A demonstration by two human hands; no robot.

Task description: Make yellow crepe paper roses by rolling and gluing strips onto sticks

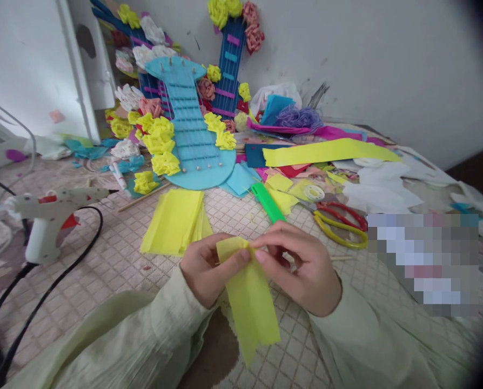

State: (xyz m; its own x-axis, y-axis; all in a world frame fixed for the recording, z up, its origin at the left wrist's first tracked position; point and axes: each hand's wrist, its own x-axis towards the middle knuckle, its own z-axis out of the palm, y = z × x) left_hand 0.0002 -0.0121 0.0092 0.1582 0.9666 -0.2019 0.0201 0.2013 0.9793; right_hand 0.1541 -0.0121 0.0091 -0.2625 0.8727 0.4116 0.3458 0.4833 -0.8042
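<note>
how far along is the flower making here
Done: the blue guitar already carries many paper flowers. In hand: left hand and right hand pinch the top of a yellow strip, most of it hanging flat. Left: the yellow stack behind lies unused, and the glue gun sits untouched.

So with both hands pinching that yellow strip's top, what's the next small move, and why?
Probably fold the pinched top edge over: the left hand and right hand both grip the top of the yellow paper strip, and the rest hangs flat and unshaped.
</note>
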